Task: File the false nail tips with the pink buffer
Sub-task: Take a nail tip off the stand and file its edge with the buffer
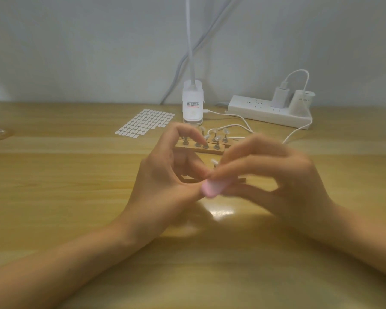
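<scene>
**Pink buffer** (212, 188): low centre, between the two hands, raised off the table (76, 197). Pinched by the thumb and fingers of the right hand (276, 175), with the other fingers curled loosely above. Blurred, probably from a filing stroke. Likely reason for the short grip: fine control over a small work face.

**Left hand** (163, 175): fingers curled, thumb tip brought up to the near end of the buffer, index finger arched high. Anything pinched there hidden by blur; not possible to tell. Probably steadying one tip against the buffer.

**Nail tips** (217, 137): clear, mounted on small metal pegs in a wooden holder (220, 150) just behind the hands. One further tip upright between the hands, just above the buffer, over a second wooden block (187, 179) mostly hidden. Raised on pegs, presumably for access to the edges from every side. Filed or not: too small to tell.

**Surface and room:**
- Table: pale wood grain, glossy, with a bright reflection just below the buffer.
- Left rear: a sticker sheet (143, 124) of white ovals.
- Centre rear: a white lamp base (192, 103), neck rising out of view.
- Right rear: a white power strip (267, 111) carrying a plug adapter, with a white cable (239, 121) trailing toward the holder.
- Behind everything: a plain pale grey wall (76, 52).
</scene>
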A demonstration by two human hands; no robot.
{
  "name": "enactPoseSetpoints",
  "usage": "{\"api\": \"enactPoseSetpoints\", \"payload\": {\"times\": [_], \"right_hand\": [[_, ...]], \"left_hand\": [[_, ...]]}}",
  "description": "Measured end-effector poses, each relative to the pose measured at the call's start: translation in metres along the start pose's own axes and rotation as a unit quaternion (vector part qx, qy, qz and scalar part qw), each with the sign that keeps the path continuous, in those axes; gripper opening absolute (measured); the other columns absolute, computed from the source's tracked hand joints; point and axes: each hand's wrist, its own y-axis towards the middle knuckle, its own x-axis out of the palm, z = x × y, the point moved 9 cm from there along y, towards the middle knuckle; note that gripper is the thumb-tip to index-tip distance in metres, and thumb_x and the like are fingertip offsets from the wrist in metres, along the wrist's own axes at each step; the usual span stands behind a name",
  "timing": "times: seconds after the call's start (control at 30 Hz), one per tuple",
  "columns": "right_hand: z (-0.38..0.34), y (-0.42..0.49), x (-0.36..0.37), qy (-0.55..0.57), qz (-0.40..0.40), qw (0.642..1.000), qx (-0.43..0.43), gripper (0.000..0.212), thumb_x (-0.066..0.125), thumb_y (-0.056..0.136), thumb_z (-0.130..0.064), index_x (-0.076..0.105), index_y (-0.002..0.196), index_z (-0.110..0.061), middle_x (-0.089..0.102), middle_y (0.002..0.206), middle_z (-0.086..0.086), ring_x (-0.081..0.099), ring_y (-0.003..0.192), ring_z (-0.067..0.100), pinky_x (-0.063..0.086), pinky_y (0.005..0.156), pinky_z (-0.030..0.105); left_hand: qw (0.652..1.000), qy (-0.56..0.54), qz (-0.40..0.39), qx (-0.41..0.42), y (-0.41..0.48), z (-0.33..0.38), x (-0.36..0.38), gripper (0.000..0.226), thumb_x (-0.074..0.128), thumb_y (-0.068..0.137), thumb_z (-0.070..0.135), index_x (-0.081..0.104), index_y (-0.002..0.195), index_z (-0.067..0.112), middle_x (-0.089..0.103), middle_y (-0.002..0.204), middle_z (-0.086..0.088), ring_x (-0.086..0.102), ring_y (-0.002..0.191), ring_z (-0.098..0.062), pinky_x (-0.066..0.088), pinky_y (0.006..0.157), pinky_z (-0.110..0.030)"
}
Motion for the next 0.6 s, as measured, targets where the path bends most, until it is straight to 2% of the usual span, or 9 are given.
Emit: {"api": "enactPoseSetpoints", "payload": {"times": [0.17, 0.27, 0.37, 0.47, 0.6], "right_hand": [[0.009, 0.002, -0.008, -0.001, 0.036, 0.999, 0.039, 0.02, 0.078, 0.085, -0.015, 0.075, 0.105, -0.012, 0.066, 0.094, 0.007, 0.066, 0.087, 0.019, 0.054, 0.079, 0.035], [0.001, 0.001, -0.001, -0.004, 0.01, 1.0, 0.007, 0.018, 0.076, 0.085, -0.018, 0.076, 0.103, -0.014, 0.065, 0.093, 0.004, 0.065, 0.087, 0.018, 0.052, 0.08, 0.031], [0.01, 0.001, -0.007, 0.006, 0.036, 0.998, 0.042, 0.02, 0.075, 0.086, -0.019, 0.074, 0.105, -0.015, 0.065, 0.093, 0.006, 0.065, 0.086, 0.017, 0.053, 0.079, 0.035], [0.006, 0.001, -0.002, 0.009, 0.013, 1.0, 0.024, 0.02, 0.077, 0.085, -0.018, 0.076, 0.104, -0.013, 0.064, 0.093, 0.003, 0.064, 0.087, 0.017, 0.052, 0.081, 0.031], [0.015, 0.001, -0.009, 0.013, 0.041, 0.997, 0.057, 0.019, 0.076, 0.087, -0.017, 0.074, 0.106, -0.014, 0.066, 0.095, 0.006, 0.066, 0.088, 0.017, 0.053, 0.081, 0.034]], "left_hand": [[1.0, 0.014, 0.005, -0.003, 0.001, -0.002, -0.001, 0.049, 0.09, 0.071, 0.022, 0.054, 0.104, 0.027, 0.072, 0.069, 0.001, 0.068, 0.064, -0.008, 0.045, 0.056, -0.014], [1.0, 0.003, -0.004, -0.003, 0.001, -0.003, 0.002, 0.05, 0.09, 0.069, 0.028, 0.054, 0.104, 0.027, 0.069, 0.067, 0.005, 0.068, 0.064, -0.008, 0.049, 0.059, -0.017], [1.0, 0.012, 0.006, -0.01, 0.002, -0.004, -0.001, 0.049, 0.09, 0.07, 0.027, 0.054, 0.103, 0.028, 0.072, 0.069, 0.002, 0.069, 0.064, -0.01, 0.05, 0.059, -0.021], [1.0, 0.004, 0.001, -0.01, 0.001, -0.004, 0.0, 0.05, 0.089, 0.068, 0.032, 0.054, 0.103, 0.028, 0.07, 0.067, 0.003, 0.07, 0.065, -0.012, 0.05, 0.06, -0.021], [1.0, 0.024, 0.009, -0.008, 0.002, -0.003, -0.002, 0.048, 0.09, 0.07, 0.024, 0.054, 0.102, 0.028, 0.072, 0.069, 0.001, 0.07, 0.064, -0.012, 0.048, 0.057, -0.019]]}}
